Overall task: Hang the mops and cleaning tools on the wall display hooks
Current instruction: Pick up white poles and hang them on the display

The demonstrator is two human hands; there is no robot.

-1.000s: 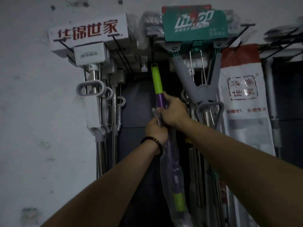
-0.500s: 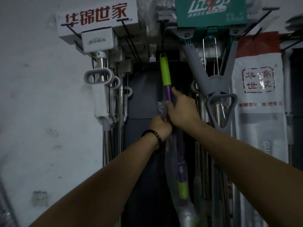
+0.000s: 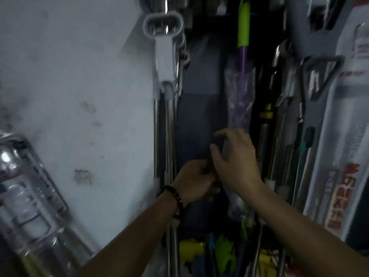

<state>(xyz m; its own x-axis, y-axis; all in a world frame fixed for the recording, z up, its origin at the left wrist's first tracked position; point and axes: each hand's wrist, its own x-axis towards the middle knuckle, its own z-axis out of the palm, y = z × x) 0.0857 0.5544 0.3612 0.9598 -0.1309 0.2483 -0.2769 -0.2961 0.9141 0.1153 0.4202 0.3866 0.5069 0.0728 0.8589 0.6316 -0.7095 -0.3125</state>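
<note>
Off to the far left, a shiny plastic-wrapped bundle [image 3: 26, 192] leans against the stained white wall [image 3: 79, 76]. Next along, a white handle [image 3: 163, 52] with a looped top hangs over a cluster of steel poles [image 3: 169, 126]. Just right of those poles is the person's left hand [image 3: 194, 180], a dark bracelet [image 3: 174, 196] at the wrist. It is curled in front of the dark panel [image 3: 199, 116], and through the blur I cannot tell whether it grips anything. The right hand [image 3: 237, 160] sits just beside it, fingers loose, thumb and forefinger apart, holding nothing I can see. Above that hand the green and purple mop [image 3: 243, 37] hangs upright among the other tools. Its lower shaft is in a clear plastic sleeve [image 3: 239, 96], with neither hand around it. Further right are a grey triangular grip [image 3: 324, 60] and a tall white package [image 3: 349, 126] with red lettering.
</note>
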